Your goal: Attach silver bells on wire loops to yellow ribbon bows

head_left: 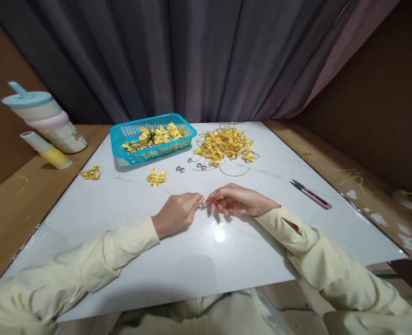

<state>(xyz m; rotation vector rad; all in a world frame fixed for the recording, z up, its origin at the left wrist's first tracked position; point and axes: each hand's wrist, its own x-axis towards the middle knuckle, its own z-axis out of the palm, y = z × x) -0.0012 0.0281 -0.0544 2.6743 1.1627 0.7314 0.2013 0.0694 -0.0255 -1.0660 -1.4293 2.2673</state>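
A glossy white board [122, 260] is laid on a brown table [13, 209]. A grey curtain [192, 56] is hung behind it at 12 o'clock, and brown walls are seen at 9 and 3 o'clock. A spot of lamp glare is reflected on the board just under the hands.

The left hand [176, 214] and the right hand [237, 201] are rested on the middle of the board, with their fingertips met. The left hand is loosely curled, thumb and forefinger pinched. The right hand is half closed, its fingers bunched toward the left one. Whether anything is gripped between the tips cannot be told. The nearest thing is a yellow bow [157, 177], laid loose on the board at 11 o'clock from the hands and apart from them.

Farther along at 11 o'clock a blue basket [122, 135] is set, with more bows heaped in it. At 12 to 1 o'clock a pile [225, 144] of yellow bows and gold wire rings is spread. Silver beads [180, 169] are scattered between the bow and the pile. A second bow [90, 172] is left at 10 o'clock by the board's edge. Snips [312, 194] are laid at 3 o'clock, well apart from the right hand. Off the board at 10 o'clock, a lidded cup [45, 118] and a tube [47, 151] are kept on the table. A tape roll [410, 199] and paper scraps [411, 237] are seen on the table at 3 to 4 o'clock.
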